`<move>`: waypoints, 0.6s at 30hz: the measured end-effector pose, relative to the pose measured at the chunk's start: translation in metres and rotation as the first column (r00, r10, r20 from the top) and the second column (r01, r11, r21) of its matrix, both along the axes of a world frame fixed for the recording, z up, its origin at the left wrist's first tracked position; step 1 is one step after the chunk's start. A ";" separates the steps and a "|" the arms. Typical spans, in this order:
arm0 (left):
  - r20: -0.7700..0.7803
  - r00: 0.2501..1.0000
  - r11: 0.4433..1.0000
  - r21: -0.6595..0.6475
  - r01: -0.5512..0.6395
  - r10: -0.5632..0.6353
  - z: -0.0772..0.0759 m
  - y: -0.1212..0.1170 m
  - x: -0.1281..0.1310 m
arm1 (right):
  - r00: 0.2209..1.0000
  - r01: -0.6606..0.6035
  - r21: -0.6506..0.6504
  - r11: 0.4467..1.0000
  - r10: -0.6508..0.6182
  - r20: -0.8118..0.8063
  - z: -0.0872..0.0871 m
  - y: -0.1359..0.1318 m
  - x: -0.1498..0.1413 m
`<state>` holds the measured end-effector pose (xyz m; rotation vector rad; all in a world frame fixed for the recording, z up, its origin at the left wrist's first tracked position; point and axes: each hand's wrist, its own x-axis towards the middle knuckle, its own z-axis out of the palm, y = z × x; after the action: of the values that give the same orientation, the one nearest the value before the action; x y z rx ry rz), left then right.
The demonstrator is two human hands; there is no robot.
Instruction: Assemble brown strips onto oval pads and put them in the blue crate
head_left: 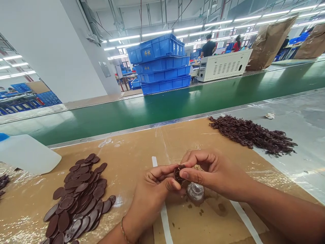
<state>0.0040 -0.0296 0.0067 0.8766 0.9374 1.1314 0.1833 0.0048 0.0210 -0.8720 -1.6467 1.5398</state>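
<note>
Over the cardboard-covered table, both my hands meet at a small dark brown oval piece (177, 174). My left hand (156, 189) pinches it between thumb and fingers. The thumb and forefinger of my right hand (207, 169) close on its upper right edge, where a small brown bit shows; whether that bit is a separate part I cannot tell. Just below my fingers stands a small round clear container (195, 192), partly hidden, with wet spots around it. To the left lies a heap of flat dark brown ovals (82, 189). A pile of thin, knobbly brown strips (251, 134) lies at the right.
A white plastic jug (27, 154) lies at the left edge. Beyond the table runs a green conveyor belt (162, 105). Behind it are stacked blue crates (162, 64), a beige machine (223, 66) and a large brown paper bag (266, 44). People (208, 47) are farther back.
</note>
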 end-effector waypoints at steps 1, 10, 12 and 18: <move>-0.003 1.000 1.000 0.002 -0.001 0.001 0.000 0.000 0.000 | 1.000 -0.002 -0.005 1.000 0.002 -0.007 0.000 0.000 0.000; 0.006 1.000 1.000 -0.001 0.012 -0.011 -0.002 -0.001 0.000 | 0.996 -0.055 -0.016 0.998 0.054 -0.077 0.000 0.000 -0.001; 0.018 1.000 1.000 0.003 0.013 -0.014 -0.002 -0.001 -0.001 | 0.993 -0.068 -0.029 0.997 0.065 -0.094 -0.001 0.000 -0.001; 0.024 1.000 1.000 0.014 -0.004 0.003 -0.002 -0.001 -0.001 | 0.999 -0.004 -0.005 1.000 0.004 -0.036 -0.002 0.001 -0.001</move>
<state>0.0033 -0.0306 0.0049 0.8710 0.9128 1.1500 0.1821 0.0062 0.0193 -0.8394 -1.6201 1.5544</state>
